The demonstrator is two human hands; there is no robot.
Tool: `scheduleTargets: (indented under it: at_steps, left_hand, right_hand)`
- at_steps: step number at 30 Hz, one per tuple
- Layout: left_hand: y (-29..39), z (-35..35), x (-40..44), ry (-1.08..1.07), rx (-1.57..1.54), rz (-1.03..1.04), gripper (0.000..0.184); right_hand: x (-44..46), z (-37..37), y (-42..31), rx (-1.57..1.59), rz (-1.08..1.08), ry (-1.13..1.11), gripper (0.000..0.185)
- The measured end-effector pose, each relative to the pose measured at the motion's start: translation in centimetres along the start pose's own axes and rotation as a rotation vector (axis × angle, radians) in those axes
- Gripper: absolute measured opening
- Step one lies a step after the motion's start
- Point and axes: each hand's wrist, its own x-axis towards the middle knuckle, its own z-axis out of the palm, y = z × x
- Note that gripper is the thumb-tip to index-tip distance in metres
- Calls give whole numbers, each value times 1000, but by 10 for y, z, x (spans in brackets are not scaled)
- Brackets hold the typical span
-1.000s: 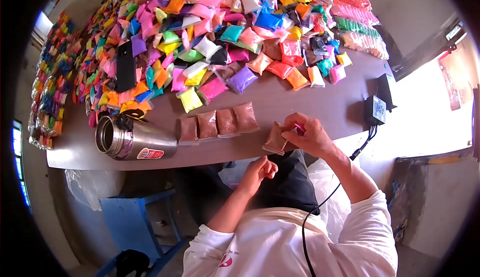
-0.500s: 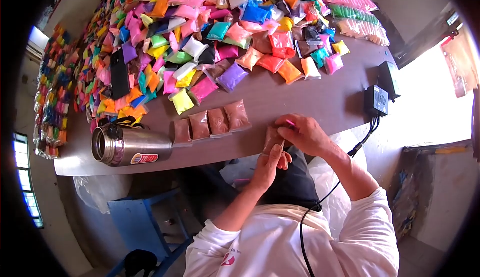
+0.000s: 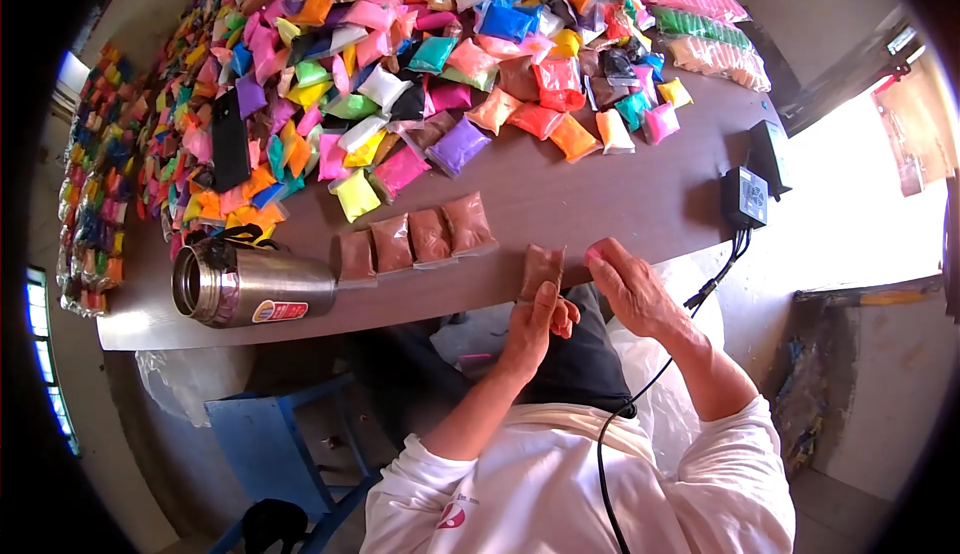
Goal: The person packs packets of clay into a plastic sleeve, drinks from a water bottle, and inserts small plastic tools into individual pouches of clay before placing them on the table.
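Note:
My left hand [image 3: 535, 329] pinches the lower end of a small clear packet of brown filling [image 3: 541, 266] at the table's front edge. To its right, my right hand [image 3: 630, 289] is apart from the packet, its fingers closed together. A hint of pink shows at its fingertips, too small to name. Left of my hands, several similar brown packets [image 3: 429, 236] lie side by side in a row on the table.
A steel flask [image 3: 255, 289] lies on its side at the front left. Behind, many coloured packets [image 3: 460, 147] are heaped around a black phone [image 3: 230, 144]. A black box with cables [image 3: 745, 197] stands at the right edge. A blue chair [image 3: 265, 459] is below.
My right hand has drawn away from the brown packet to the right. The left hand keeps its pinch on the packet, which now shows more fully. The whole view has shifted slightly.

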Motion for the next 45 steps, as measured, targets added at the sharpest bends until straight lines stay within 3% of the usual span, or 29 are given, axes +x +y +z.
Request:
scheduleTargets:
  at_steps: [13,15,18,25,29,33,36,45]
  left_hand:
    - [2,1,1,18,12,-16,56]
    - [2,0,2,8,8,-4,55]
    - [5,1,2,17,19,-1,55]
    - [0,0,7,50,71,9,52]
    - [0,-2,6,34,90,38,53]
    - [-3,-6,1,34,64,54,52]
    - [0,-4,4,39,109,29,53]
    - [15,3,8,22,104,84,33]
  right_hand:
    - [5,29,1,-69,-164,70,12]
    - [8,35,6,-249,-298,129,14]
    - [14,35,7,-324,-321,164,14]
    - [29,29,9,-236,-190,162,17]
    - [44,22,21,-326,-179,363,16]
    - [37,13,-3,-212,-174,240,17]
    - [30,26,-5,-335,-435,139,19]
    - [54,21,-5,-400,-312,99,17]
